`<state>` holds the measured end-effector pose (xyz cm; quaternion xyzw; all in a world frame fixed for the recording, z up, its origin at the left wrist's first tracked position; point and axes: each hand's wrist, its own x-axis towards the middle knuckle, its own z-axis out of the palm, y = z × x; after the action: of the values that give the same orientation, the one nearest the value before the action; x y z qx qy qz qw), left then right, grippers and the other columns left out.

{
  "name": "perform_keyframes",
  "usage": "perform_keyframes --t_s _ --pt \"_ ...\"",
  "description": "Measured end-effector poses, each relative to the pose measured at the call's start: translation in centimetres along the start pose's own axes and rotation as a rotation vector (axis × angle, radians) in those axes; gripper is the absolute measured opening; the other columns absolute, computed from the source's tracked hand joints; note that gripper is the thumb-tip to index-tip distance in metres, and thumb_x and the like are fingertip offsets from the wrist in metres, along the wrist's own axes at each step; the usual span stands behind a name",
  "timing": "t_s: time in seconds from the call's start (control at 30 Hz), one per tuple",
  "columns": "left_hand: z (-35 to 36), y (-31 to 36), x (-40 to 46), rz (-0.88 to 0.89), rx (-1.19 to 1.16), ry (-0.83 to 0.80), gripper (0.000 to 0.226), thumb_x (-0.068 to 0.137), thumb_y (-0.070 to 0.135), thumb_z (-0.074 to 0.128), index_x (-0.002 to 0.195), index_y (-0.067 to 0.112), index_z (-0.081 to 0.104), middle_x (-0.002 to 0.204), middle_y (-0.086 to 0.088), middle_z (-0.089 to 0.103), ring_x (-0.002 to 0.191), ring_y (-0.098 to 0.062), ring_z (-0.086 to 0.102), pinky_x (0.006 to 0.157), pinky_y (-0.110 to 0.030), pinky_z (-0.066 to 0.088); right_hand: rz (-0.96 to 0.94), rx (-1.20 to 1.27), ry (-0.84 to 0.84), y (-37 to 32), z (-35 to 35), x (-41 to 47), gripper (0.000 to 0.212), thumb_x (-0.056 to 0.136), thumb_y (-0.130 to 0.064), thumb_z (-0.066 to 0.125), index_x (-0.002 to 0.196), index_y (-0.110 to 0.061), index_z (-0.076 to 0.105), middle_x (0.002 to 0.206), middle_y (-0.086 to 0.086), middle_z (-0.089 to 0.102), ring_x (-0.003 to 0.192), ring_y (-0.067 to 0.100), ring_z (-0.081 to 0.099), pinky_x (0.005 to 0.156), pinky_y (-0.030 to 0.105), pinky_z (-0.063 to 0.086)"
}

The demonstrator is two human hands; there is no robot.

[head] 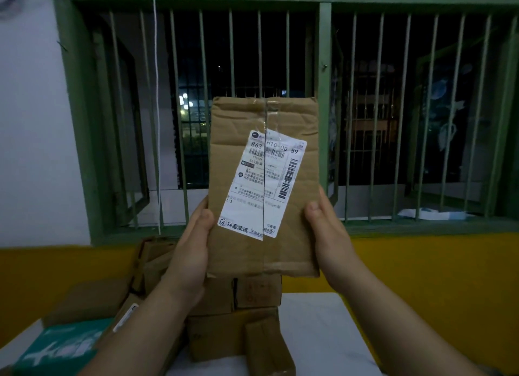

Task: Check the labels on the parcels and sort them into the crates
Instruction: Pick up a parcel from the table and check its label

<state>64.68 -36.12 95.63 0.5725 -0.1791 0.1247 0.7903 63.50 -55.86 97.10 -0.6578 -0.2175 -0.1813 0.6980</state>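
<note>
Holding the flat cardboard parcel (283, 207) upright between them, the left hand (193, 246) and right hand (327, 235) grip its lower side edges, label (262, 184) facing the person, above the bench (317, 328).

A white table (323, 328) carries a heap of brown cardboard parcels (233, 333) and a teal box (61, 344).

Your left hand (193, 252) and right hand (328, 235) are bare, no gloves, rings or watch showing. Both forearms, entering from 7 and 5 o'clock, are uncovered, without sleeves.
</note>
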Motion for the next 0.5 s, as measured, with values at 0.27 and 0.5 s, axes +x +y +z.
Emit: perform_keyframes --t_s 0.27,0.5 --pt "-0.27 -0.03 -0.11 0.006 0.001 0.004 0.069 0.073 0.053 0.046 0.137 0.027 0.050 0.115 -0.005 0.070 0.104 -0.023 0.068 0.080 -0.038 0.053 -0.008 -0.013 -0.012 -0.13 0.36 -0.05 0.081 0.075 -0.052 0.044 0.152 -0.035 0.024 0.142 -0.004 0.049 0.111 0.004 0.058 0.071 0.013 0.053" --pt "-0.43 0.16 -0.35 0.011 0.026 -0.003 0.068 0.074 0.052 0.045 0.137 0.028 0.048 0.115 -0.004 0.070 0.105 -0.024 0.067 0.084 -0.041 0.053 -0.013 -0.005 -0.015 -0.14 0.63 -0.26 0.081 0.076 -0.050 0.044 0.152 -0.034 0.023 0.142 -0.005 0.049 0.104 -0.004 0.059 0.070 0.011 0.051"
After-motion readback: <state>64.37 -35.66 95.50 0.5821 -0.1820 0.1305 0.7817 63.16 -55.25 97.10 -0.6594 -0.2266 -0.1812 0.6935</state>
